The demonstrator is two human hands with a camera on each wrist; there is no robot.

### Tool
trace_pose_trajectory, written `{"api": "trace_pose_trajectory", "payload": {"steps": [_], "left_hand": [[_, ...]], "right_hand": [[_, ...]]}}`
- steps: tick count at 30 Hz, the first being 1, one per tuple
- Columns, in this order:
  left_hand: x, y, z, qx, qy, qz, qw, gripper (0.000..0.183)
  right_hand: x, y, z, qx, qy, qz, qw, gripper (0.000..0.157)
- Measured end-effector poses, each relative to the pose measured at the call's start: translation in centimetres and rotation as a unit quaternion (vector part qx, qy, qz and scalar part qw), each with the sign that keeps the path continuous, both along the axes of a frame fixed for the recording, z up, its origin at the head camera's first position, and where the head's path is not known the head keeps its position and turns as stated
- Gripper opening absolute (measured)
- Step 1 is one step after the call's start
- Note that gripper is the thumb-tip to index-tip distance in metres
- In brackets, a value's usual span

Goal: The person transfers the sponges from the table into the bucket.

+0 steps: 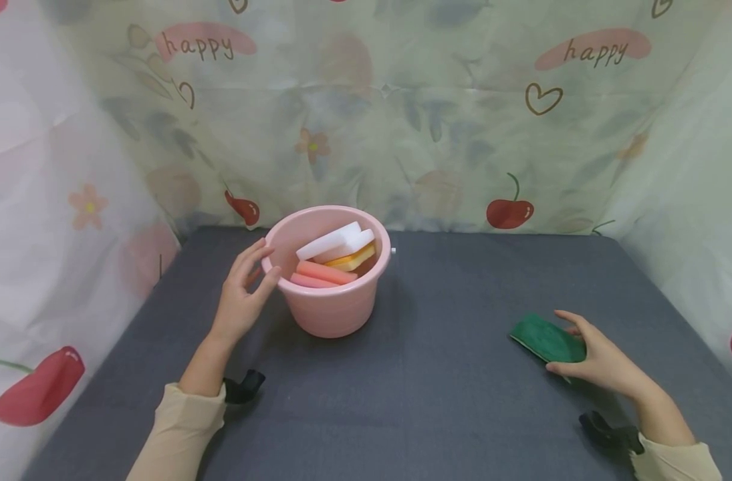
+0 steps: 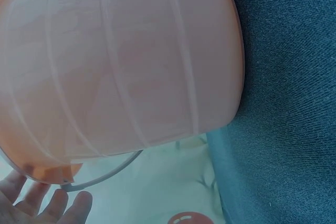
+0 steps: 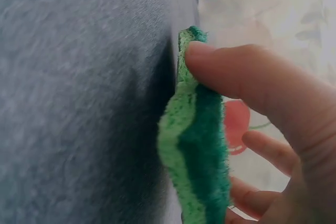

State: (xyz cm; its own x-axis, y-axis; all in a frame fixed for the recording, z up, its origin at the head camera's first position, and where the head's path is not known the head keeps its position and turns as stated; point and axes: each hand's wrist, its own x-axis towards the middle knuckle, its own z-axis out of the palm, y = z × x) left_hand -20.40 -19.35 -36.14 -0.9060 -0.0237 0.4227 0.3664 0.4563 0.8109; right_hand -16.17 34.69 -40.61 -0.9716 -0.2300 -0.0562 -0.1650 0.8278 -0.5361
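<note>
A pink bucket stands upright left of the middle of the table. My left hand is at its left rim, thumb and fingers spread and touching the edge. In the left wrist view the fingertips lie by the rim, close to the grey handle. Over on the right, my right hand pinches a green sponge between thumb and fingers. The right wrist view shows the sponge edge-on, light green foam under a dark green layer, bent and close over the table.
Inside the bucket lie white blocks, a yellow piece and orange-pink pieces. A dark grey cloth covers the table. Printed curtains hang behind it and along both sides.
</note>
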Motion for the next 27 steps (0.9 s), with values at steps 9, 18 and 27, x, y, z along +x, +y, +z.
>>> {"api": "trace_pose_trajectory", "payload": {"steps": [9,18,27], "left_hand": [[-0.1,-0.1,-0.1,0.003,0.006,-0.002,1.0000,0.044],[0.0,-0.1,0.0,0.004,-0.001,-0.002,1.0000,0.045],[-0.1,-0.1,-0.1,0.005,-0.003,-0.001,1.0000,0.046]], "right_hand": [[-0.5,-1.0,1.1,-0.017,0.014,-0.015,1.000,0.094],[-1.0,-2.2,2.2,-0.034,0.040,-0.013,0.999,0.088],[-1.3,-3.6,3.2,-0.051,0.057,-0.006,0.997,0.084]]}}
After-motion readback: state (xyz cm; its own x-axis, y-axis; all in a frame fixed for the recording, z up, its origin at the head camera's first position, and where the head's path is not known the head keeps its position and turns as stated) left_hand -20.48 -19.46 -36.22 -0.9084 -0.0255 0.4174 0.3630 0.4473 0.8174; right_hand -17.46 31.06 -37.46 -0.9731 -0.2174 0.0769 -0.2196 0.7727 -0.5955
